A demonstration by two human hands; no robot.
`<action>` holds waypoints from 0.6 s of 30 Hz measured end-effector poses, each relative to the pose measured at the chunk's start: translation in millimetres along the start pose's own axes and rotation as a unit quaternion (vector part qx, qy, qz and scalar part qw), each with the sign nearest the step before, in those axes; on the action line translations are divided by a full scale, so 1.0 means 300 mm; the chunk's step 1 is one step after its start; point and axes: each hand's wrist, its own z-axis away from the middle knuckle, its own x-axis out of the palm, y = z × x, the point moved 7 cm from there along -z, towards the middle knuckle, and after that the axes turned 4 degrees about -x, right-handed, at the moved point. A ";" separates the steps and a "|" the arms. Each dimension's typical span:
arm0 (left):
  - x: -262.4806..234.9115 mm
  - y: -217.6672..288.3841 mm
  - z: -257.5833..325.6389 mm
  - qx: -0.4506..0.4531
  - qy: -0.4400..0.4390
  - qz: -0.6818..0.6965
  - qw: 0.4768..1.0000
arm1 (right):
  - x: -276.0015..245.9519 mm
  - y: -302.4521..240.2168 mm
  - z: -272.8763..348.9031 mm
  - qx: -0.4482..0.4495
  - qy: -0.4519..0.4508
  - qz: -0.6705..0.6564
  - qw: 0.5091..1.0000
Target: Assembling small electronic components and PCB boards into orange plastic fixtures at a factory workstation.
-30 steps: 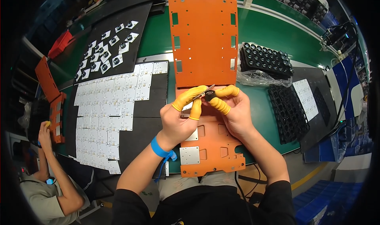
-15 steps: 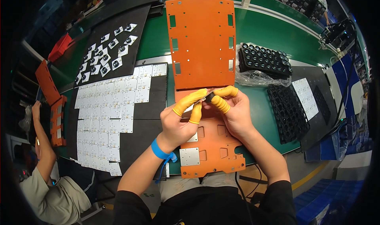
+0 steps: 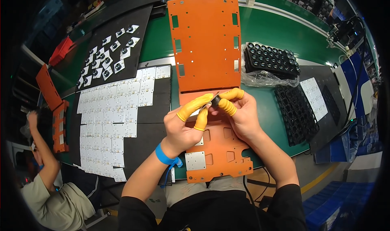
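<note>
My left hand point(image 3: 183, 123), in yellow finger cots and with a blue wrist strap point(image 3: 164, 154), pinches a small white circuit board point(image 3: 206, 106), seen nearly edge-on. Opposite it, my right hand point(image 3: 245, 115), also in yellow finger cots, grips a round black lens point(image 3: 215, 100) against the board; fingers hide how the two meet. Both hands are held above an orange fixture base point(image 3: 221, 168), where a white board point(image 3: 195, 160) lies in the lower left pocket. The fixture's orange lid point(image 3: 206, 44) stands opened behind my hands.
White boards point(image 3: 107, 121) cover a black mat at left; beyond lie boards with lenses point(image 3: 106, 60). At right are a lens-filled tray point(image 3: 270, 60), a black tray point(image 3: 295, 117) and a white board panel point(image 3: 313, 99). A co-worker's arm point(image 3: 44, 150) is beside another orange fixture point(image 3: 59, 127).
My hands stay nearly in place, with the lens turned slightly and showing more between the fingers. At far left the co-worker's hand has shifted.
</note>
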 end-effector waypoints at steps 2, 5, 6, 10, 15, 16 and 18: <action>-0.001 0.008 0.001 0.027 -0.002 -0.034 0.999 | 0.003 0.007 -0.006 0.025 -0.019 0.000 1.000; -0.001 0.004 0.004 0.017 -0.014 -0.015 1.000 | 0.006 0.007 -0.002 0.031 -0.017 -0.027 0.999; 0.000 0.008 0.003 0.018 -0.014 -0.015 1.000 | 0.010 0.003 -0.002 0.031 -0.017 -0.027 0.999; 0.002 -0.024 0.009 -0.044 -0.009 0.034 0.998 | 0.010 -0.016 -0.007 0.004 -0.008 0.025 1.000; 0.012 -0.023 0.006 -0.044 0.002 0.061 0.997 | -0.004 -0.007 -0.005 -0.009 0.003 0.039 0.999; 0.012 -0.023 0.009 -0.045 0.002 0.061 0.997 | -0.008 -0.003 -0.005 -0.009 0.007 0.030 0.999; 0.009 -0.017 0.013 -0.024 -0.011 0.017 0.999 | -0.007 -0.007 -0.007 -0.009 0.010 0.020 1.000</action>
